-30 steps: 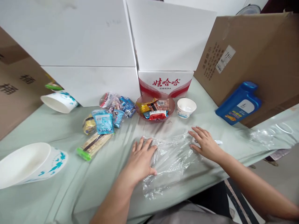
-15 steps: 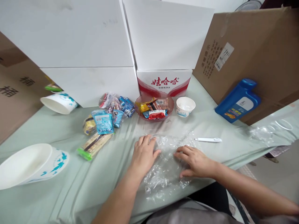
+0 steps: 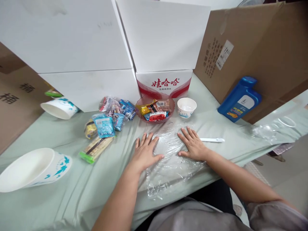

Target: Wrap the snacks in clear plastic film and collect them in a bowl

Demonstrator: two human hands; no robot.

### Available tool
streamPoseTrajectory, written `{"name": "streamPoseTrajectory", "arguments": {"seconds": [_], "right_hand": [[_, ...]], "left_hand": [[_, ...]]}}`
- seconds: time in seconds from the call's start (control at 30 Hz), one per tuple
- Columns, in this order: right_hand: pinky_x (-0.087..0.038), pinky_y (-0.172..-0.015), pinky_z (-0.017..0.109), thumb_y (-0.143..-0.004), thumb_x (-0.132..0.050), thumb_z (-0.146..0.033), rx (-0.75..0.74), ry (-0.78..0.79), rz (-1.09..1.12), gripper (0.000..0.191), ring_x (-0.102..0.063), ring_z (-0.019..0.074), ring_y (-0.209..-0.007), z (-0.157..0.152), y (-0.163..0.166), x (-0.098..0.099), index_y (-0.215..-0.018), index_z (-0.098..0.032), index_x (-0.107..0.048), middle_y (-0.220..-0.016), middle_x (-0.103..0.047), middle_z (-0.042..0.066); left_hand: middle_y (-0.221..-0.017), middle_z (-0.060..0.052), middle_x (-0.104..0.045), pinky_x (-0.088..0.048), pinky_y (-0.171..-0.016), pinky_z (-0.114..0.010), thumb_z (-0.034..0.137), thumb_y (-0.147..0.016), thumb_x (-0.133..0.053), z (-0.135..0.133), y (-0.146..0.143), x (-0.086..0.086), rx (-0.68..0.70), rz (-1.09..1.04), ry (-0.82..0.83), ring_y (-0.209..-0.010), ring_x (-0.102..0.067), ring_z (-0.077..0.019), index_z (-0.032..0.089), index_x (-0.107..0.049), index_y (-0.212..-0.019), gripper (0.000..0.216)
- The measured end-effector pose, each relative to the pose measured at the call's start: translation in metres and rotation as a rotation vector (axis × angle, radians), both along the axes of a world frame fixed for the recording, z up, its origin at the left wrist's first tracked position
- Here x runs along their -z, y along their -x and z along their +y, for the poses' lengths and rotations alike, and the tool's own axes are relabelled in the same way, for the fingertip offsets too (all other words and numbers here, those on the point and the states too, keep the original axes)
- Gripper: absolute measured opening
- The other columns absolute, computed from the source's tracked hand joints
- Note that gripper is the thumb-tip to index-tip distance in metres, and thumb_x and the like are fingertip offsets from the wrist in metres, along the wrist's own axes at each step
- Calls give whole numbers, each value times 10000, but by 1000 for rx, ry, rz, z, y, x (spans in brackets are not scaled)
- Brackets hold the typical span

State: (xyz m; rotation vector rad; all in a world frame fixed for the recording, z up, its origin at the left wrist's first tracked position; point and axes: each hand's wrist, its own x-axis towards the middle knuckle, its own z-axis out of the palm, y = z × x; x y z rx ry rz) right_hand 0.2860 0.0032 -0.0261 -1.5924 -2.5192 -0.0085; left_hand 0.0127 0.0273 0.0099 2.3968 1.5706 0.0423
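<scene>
A clear plastic bag (image 3: 171,166) lies flat on the pale green tablecloth (image 3: 72,179) in front of me. My left hand (image 3: 144,153) presses flat on its left edge, fingers stretched out. On the bag's upper right part rests my right hand (image 3: 192,145), palm down with fingers spread. Neither hand grips anything. A white plastic spoon (image 3: 212,140) lies just right of my right hand.
Behind the bag stand a reddish bowl of wrapped snacks (image 3: 155,110), a small white cup (image 3: 186,106) and a pile of snack packets (image 3: 108,122). A blue bottle (image 3: 239,99) leans on a cardboard box (image 3: 255,48). White boxes (image 3: 96,41) line the back. Paper bowls (image 3: 31,170) lie at left.
My right hand slid from the bag's right edge toward the middle, then up, and now lies flat. The crumpled bag has been smoothed flatter. My left hand stayed on the left edge.
</scene>
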Motion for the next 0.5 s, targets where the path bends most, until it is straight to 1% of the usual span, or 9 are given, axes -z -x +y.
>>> {"name": "streamPoseTrajectory", "arguments": {"seconds": [0.13,0.27,0.37,0.43,0.5], "right_hand": [[-190,-1129,597,-789,-487,-777,-27,-27,27,949,-117,403,-1460,-1,-1,-3,-1495,-159,-351,-1568,-270,189],[-201,-1136,592,-807,-547,-711,-89,-74,100,821,-171,378,-1454,0,-3,-4,-1413,-163,-470,-1535,-344,182],[-294,-1112,571,-844,-567,-635,-173,-93,231,642,-270,351,-1424,1,-6,-8,-1279,-163,-583,-1453,-456,181],[-358,-1085,542,-897,-526,-576,-213,-113,357,505,-345,325,-1388,-2,-10,-15,-1167,-165,-641,-1391,-514,176],[-406,-1058,508,-948,-458,-529,-211,-119,492,434,-442,290,-1319,-10,-17,-24,-1090,-176,-666,-1311,-575,163]], "left_hand": [[-1615,-96,-180,-70,-1167,-586,595,-790,-613,4,2,2,-4,22,23,-1494,-71,-336,254,-353,-1482,814],[-1621,-88,-158,-61,-1163,-581,627,-803,-572,7,4,4,-7,27,37,-1496,-58,-328,271,-334,-1488,808],[-1617,-90,-178,-54,-1160,-589,629,-801,-575,7,3,6,-10,17,25,-1495,-66,-330,280,-337,-1483,802],[-1610,-105,-203,-68,-1158,-593,612,-796,-595,6,1,5,-24,2,8,-1491,-88,-339,264,-366,-1467,789],[-1593,-131,-244,-105,-1162,-581,568,-794,-625,1,-2,2,-37,-33,-40,-1481,-136,-351,230,-415,-1438,757]]}}
